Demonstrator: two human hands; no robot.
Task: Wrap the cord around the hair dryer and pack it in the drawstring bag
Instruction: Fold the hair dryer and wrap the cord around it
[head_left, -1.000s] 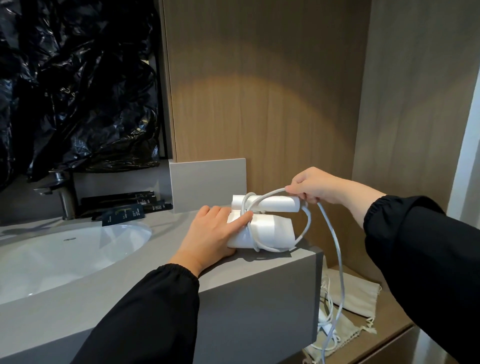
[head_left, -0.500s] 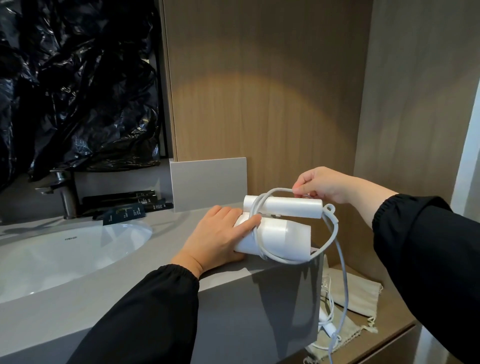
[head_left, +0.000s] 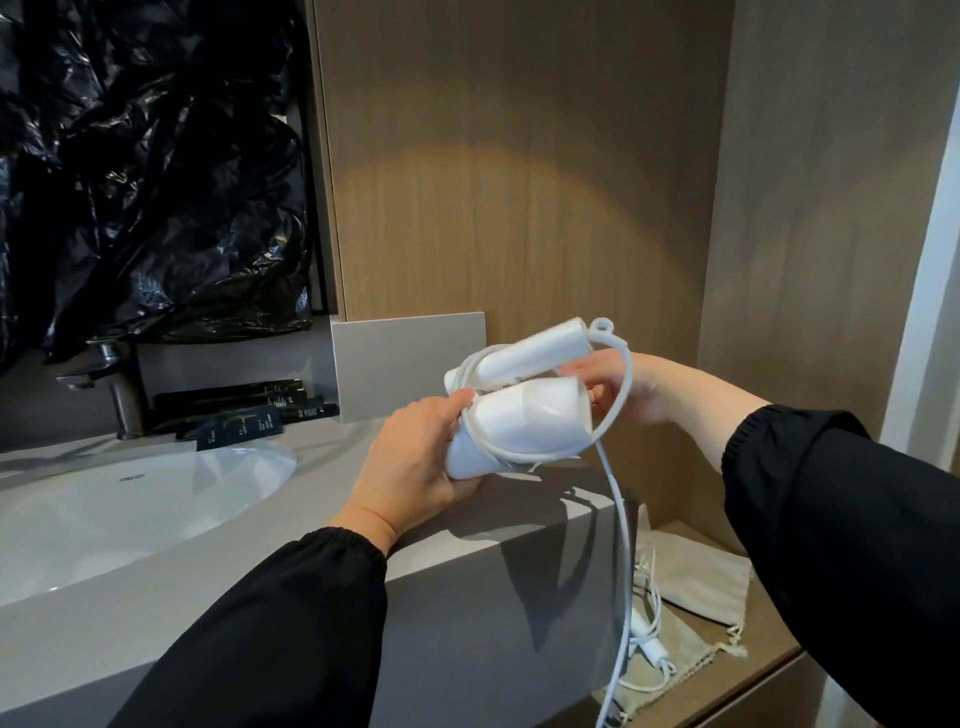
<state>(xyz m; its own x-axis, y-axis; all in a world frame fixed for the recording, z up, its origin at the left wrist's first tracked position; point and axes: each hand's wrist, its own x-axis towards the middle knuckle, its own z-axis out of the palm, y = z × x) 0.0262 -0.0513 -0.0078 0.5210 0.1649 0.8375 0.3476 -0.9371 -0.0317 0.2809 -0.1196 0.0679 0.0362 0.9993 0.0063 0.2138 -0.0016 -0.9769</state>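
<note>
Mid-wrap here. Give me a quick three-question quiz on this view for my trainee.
1. True or false: the dryer is already in the bag.
2. Where does the bag lie? A on the floor; B on the low shelf right of the counter; C on the counter.
3. Which hand grips the dryer's narrow end?
Key: 1 false; 2 B; 3 left hand.
</note>
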